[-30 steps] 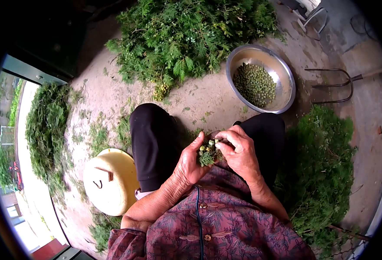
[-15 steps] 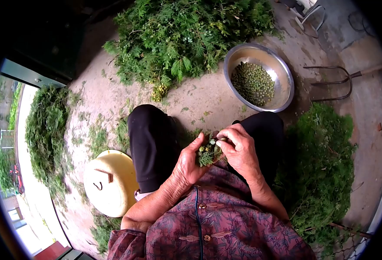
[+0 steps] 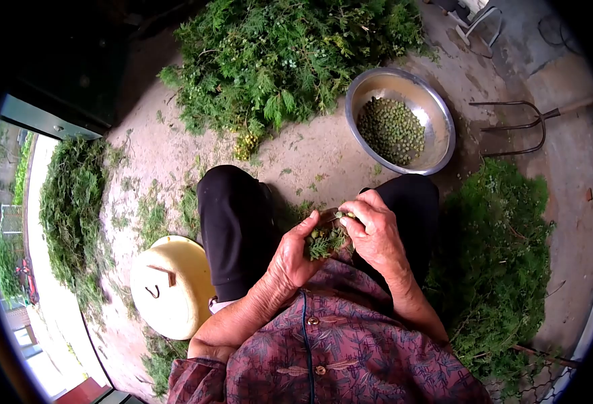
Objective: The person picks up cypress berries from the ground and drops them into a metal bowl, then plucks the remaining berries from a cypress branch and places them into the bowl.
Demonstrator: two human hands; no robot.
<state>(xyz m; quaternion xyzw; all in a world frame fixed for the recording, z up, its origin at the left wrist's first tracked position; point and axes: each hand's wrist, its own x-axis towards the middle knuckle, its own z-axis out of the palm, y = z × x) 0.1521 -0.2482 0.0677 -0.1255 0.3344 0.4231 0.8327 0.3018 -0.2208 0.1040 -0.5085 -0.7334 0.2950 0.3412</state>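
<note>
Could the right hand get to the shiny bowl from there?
Probably yes: the bowl sits open just beyond the right knee, and only that knee seems to lie between it and the right hand.

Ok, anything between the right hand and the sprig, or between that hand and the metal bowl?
Nothing visible separates the right hand from the sprig in the left hand. Toward the metal bowl, the black-clad right knee lies across the way, so the hand may need to pass over or around it.
</note>
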